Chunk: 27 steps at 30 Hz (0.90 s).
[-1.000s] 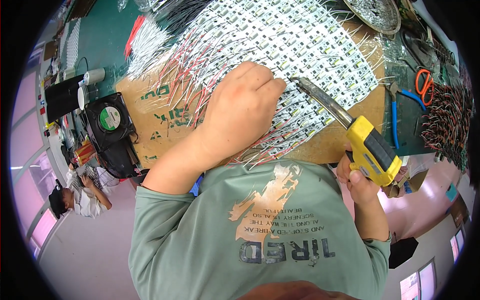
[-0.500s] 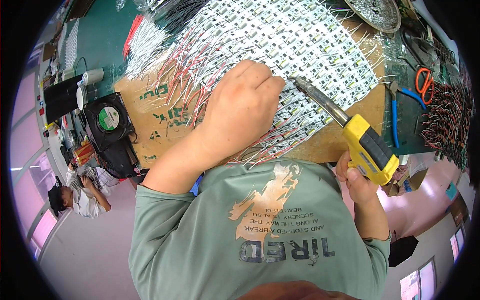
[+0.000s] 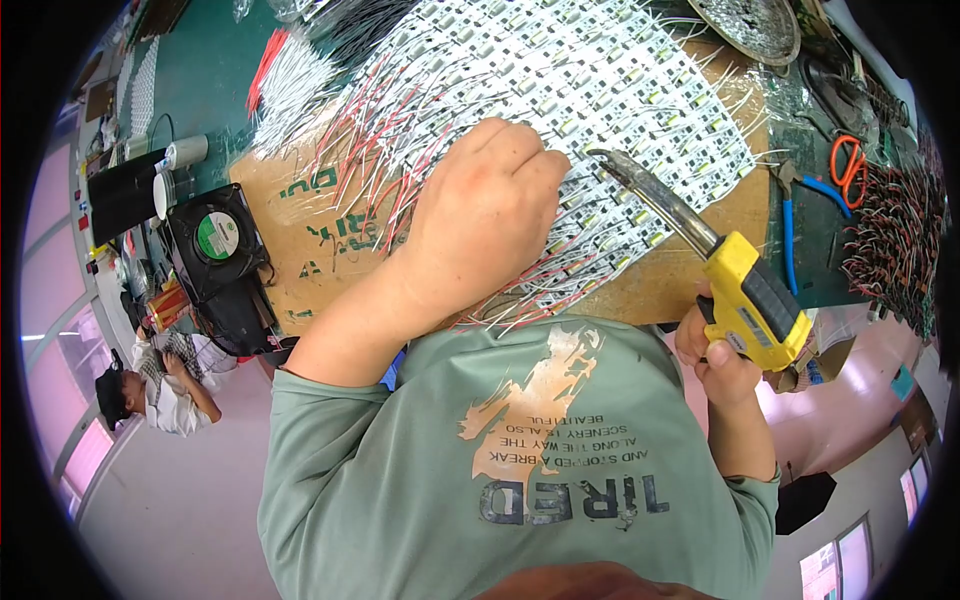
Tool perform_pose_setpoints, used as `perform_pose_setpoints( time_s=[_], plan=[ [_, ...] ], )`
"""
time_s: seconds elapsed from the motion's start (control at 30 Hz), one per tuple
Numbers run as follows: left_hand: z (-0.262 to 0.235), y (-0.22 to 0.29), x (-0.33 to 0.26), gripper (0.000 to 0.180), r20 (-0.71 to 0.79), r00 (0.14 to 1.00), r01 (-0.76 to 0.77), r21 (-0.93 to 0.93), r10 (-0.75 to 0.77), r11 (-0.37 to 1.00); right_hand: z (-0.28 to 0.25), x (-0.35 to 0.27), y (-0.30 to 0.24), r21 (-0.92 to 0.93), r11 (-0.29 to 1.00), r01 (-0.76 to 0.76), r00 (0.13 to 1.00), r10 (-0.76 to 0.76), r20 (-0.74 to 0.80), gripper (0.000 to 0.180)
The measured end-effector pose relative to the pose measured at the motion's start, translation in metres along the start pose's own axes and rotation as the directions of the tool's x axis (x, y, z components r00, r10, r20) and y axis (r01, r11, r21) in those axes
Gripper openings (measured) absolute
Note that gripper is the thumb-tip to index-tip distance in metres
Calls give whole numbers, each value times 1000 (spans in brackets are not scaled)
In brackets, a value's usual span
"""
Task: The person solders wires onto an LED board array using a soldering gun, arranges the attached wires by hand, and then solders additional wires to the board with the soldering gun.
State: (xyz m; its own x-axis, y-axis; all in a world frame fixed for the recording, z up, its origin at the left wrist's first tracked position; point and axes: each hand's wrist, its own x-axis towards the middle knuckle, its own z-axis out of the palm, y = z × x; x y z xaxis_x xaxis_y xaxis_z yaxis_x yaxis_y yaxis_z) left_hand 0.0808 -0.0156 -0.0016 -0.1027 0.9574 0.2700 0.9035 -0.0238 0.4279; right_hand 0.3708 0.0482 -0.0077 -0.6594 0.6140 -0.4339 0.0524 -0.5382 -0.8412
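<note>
A flattened brown cardboard box [image 3: 300, 215] (green print) lies under the wired strips [image 3: 600, 90].
</note>
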Motion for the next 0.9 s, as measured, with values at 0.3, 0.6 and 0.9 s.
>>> perform_pose_setpoints(
  time_s=[0.3,0.6,0.9],
  plan=[
    [-2,2,1,18,-42,999,-22,23,23,999,-3,-3,-2,-13,1000,18,1000,-18,15,73],
    [2,11,-4,22,-47,996,-75,-82,71,994,-12,-14,10,-110,992,58,998,-57,16,73],
    [5,9,-4,21,31,998,-59,-57,61,997,-14,-14,18,-154,987,40,999,-37,24,62]
  ],
)
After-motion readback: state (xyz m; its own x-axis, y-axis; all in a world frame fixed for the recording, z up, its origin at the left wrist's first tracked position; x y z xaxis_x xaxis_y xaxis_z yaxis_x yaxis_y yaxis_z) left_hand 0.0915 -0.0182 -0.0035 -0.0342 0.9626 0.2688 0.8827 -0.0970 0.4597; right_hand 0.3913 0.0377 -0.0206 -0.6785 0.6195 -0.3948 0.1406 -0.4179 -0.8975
